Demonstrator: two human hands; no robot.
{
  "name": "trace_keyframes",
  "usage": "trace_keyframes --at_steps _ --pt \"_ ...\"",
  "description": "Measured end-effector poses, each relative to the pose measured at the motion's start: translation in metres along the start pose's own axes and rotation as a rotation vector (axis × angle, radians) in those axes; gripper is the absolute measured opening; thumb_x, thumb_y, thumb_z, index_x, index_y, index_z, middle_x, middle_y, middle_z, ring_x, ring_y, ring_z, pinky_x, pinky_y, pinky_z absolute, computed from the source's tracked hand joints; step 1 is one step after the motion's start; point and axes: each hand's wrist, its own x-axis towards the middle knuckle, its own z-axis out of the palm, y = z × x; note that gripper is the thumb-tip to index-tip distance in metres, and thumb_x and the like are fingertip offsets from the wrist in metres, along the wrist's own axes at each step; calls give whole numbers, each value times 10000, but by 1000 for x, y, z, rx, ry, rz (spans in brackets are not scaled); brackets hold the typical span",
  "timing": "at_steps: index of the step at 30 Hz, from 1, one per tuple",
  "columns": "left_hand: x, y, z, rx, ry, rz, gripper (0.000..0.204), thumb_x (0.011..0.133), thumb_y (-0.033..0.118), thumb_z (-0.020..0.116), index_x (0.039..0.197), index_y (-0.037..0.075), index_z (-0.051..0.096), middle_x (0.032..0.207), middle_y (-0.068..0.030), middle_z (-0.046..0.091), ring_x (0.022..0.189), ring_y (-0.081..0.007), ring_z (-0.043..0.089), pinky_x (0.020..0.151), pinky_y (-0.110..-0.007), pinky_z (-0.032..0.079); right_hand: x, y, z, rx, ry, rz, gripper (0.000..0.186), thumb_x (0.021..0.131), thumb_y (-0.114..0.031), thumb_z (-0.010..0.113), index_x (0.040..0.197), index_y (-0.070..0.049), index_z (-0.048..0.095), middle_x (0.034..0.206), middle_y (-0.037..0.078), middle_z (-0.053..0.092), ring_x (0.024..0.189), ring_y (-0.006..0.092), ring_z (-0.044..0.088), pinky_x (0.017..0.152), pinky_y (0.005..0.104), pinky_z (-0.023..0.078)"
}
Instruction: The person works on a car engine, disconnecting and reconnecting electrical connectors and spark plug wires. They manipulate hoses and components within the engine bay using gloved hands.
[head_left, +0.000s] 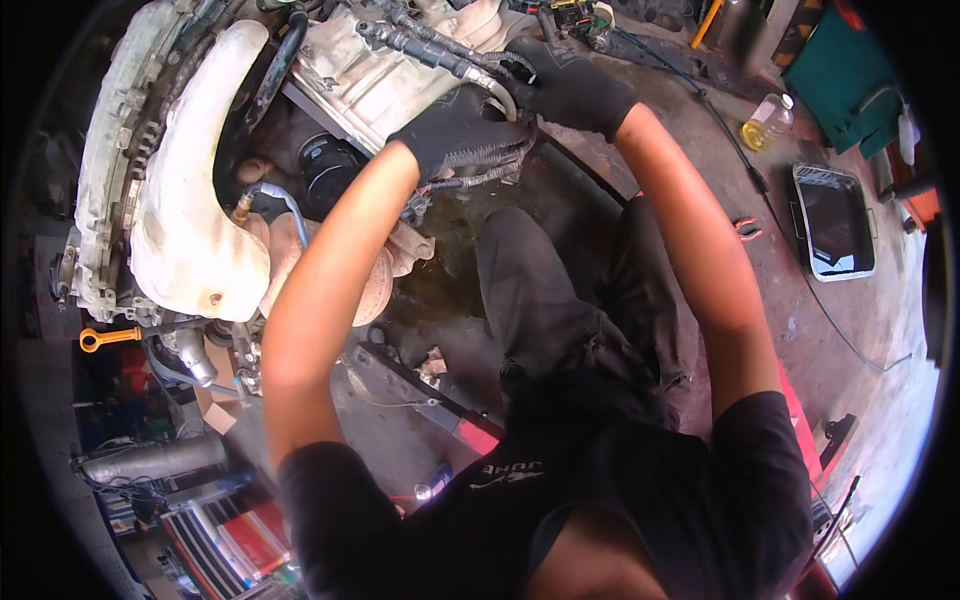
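A large engine (350, 80) fills the upper left, with a pale metal heat shield (195, 190) along its side. My left hand (455, 135), in a black glove, is closed around a wiring harness (480, 180) in ribbed conduit at the engine's near right corner. My right hand (575, 90), also gloved in black, is just to its right, its fingers curled on an upper stretch of the same harness. A grey hose (500, 95) bends down between the hands. The fingertips are partly hidden among the cables. Below my left wrist sits a black oil filter (328, 165).
An orange-handled dipstick (108, 340) sticks out at left. To the right are a metal drain pan (835, 225) with dark liquid, a bottle of yellow fluid (768, 122), orange-handled pliers (746, 229) and a black cable (765, 190) across the floor. Wet stains mark the floor (450, 270) beside my knees.
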Motion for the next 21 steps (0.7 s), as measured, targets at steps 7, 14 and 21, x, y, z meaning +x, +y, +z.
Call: trace_keyframes --at_steps 7,14,21 --pt "-37 12 -3 24 111 336 369 905 157 664 1233 -4 613 1049 -124 730 915 -154 680 865 -311 530 -10 10 41 146 174 -117 423 875 -318 732 1177 -73 565 1017 223 675 972 410 643 811 466 509" --pt "-43 17 3 356 514 182 450 902 261 668 1241 -23 585 1076 -244 698 991 -326 700 853 -373 535 -27 -7 39 994 -180 34 460 967 -243 681 1333 17 581 1201 52 666 1040 142 629 912 301 528" --pt "-29 -2 -4 262 338 149 446 874 299 661 1170 -25 581 933 -237 689 877 -394 672 789 -434 529 -21 -9 -10 699 -298 -25 499 1009 -296 617 1439 -64 521 1226 66 649 1065 186 627 935 335 504"
